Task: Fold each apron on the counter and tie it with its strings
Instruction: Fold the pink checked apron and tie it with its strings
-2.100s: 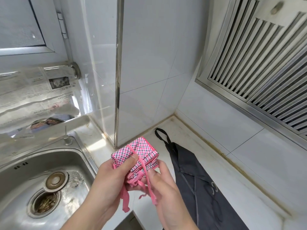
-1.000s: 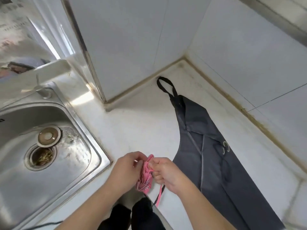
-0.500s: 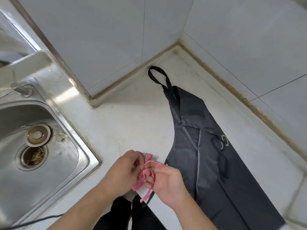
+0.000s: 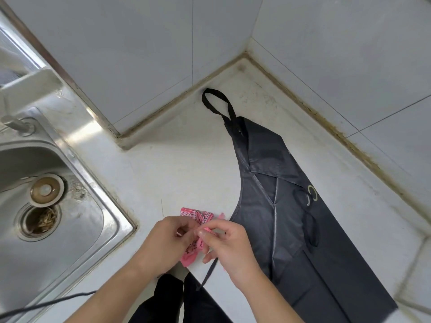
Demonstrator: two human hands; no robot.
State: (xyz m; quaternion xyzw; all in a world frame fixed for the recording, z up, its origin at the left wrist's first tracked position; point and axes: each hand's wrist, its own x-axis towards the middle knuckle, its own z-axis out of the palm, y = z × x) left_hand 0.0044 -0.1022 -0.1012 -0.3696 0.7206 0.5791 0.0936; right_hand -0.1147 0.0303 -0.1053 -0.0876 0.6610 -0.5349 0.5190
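**A:** Over on the left edge you've got the steel sink [image 4: 70, 206], with the drain [image 4: 40, 220] full of some gunk and a round plug [image 4: 45, 190] sitting just beside it. Tap base [image 4: 17, 124] is up behind the basin.

**B:** Yep. And moving right, near the front edge of the white counter [image 4: 177, 169], that's where the hands are?

**A:** Right. Left hand [image 4: 168, 241] has its fingers curled around the pink checked apron [image 4: 198, 216], which is folded down to a small bundle. Right hand [image 4: 229, 243] sits just beside it, thumb and forefinger pinching the pink string [image 4: 206, 229] against the bundle. Both hands are clamped on the pink stuff, basically touching each other.

**B:** Is the knot tied?

**A:** Can't tell, fingers cover it.

**B:** And further right?

**A:** Black apron [image 4: 291, 217] lying flat on the counter, unfolded, running diagonally from the back corner toward the front right. Its neck loop [image 4: 215, 101] points at the tiled wall [image 4: 326, 43] corner. One black strap [image 4: 210, 271] trails off the front edge under the right hand.
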